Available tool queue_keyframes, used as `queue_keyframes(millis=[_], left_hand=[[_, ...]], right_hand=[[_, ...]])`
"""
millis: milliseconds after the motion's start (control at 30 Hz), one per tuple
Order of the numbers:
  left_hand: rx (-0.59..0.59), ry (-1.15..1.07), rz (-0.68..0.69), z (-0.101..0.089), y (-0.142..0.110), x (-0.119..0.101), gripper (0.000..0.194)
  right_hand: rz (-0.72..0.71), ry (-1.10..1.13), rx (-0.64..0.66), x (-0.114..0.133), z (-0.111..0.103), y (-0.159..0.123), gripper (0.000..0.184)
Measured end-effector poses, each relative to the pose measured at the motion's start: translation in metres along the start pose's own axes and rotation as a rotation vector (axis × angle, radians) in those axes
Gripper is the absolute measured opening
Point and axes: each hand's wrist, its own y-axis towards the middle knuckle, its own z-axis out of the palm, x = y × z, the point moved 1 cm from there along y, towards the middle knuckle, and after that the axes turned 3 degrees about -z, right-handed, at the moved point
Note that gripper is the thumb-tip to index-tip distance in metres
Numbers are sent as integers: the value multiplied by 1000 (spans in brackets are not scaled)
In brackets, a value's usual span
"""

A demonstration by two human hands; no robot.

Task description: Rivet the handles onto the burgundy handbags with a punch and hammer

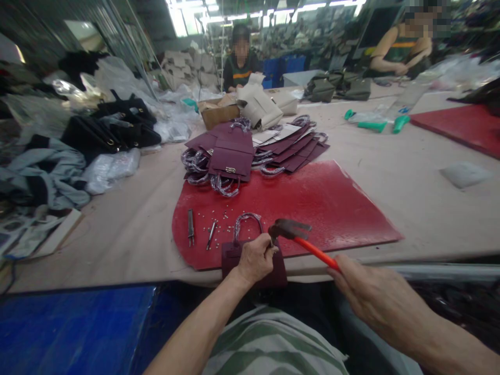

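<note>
My right hand [359,286] grips the orange handle of a hammer [318,251]. The hammer's dark metal head [289,228] is right above my left hand [258,258]. Closed in a pinch, my left hand holds a short metal punch [273,242], mostly hidden by the fingers. Beneath that hand lies a dark maroon handbag panel [232,255] at the mat's near edge. Its plastic-wrapped handle [248,216] points away from me. Small metal studs [226,214] are scattered on the red mat [304,198], beside a pronged tool [190,226] and a slim metal rod [211,235].
Maroon bag panels [234,151] with wrapped handles are piled at the mat's far side. Behind them are a cardboard box [219,114] and cream bags [260,107]. Black bags [113,130] lie left. Two people sit across the table [390,156].
</note>
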Motion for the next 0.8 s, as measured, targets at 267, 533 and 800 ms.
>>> queue_keyframes(millis=[267, 533, 800], left_hand=[[10, -37, 14, -2, 2, -1, 13], [16, -69, 20, -5, 2, 1, 15], [-61, -353, -228, -10, 11, 0, 14]], right_hand=[[349, 332, 256, -68, 53, 33, 42], [1, -59, -36, -37, 120, 64, 43], [-47, 273, -35, 0, 170, 62, 35]])
